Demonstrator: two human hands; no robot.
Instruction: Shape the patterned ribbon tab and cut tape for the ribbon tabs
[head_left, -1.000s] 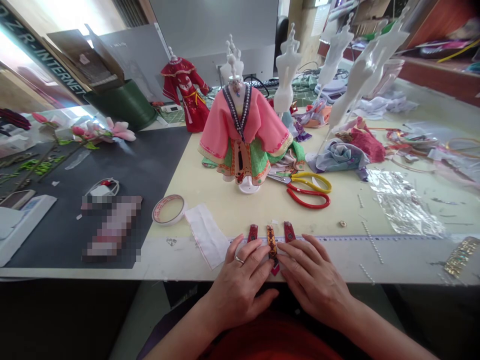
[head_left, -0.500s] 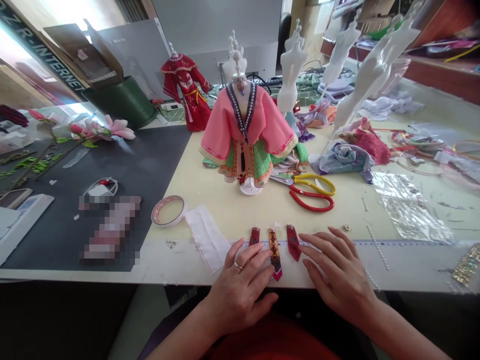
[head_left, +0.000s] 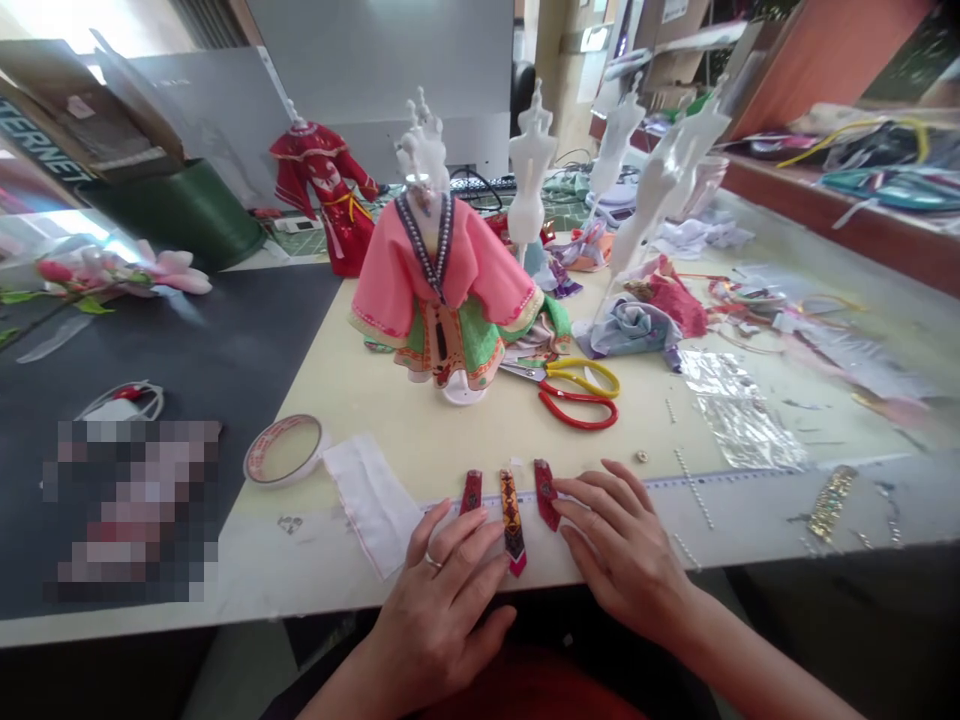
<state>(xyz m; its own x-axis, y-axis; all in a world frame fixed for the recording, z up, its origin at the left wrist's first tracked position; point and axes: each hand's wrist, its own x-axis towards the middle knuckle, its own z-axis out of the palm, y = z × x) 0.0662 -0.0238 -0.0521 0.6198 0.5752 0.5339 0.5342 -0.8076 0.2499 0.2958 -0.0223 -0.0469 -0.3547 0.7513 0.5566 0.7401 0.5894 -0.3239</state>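
- Our left hand [head_left: 454, 600] lies loosely spread, gripping nothing, over the left red strip [head_left: 472, 488]'s lower end.
- Our right hand [head_left: 626, 545] — fingers parted, clasping nothing — touches the right red strip [head_left: 545, 493].
- Between them, the patterned strip [head_left: 511, 515] lies on our table [head_left: 360, 400].

Single head-worn cam; it sits high on the near side of the pink robe [head_left: 469, 260], facing forward and tipped down at the table [head_left: 397, 425]; the left hand [head_left: 450, 590] and right hand [head_left: 622, 545] are way closer to the lens than the robe, which lands mid-distance, slightly left of frame centre; the grey monitor [head_left: 382, 75] behind the robe gets cropped up top; pretty wide view tbh, stretched well left and right of the robe.
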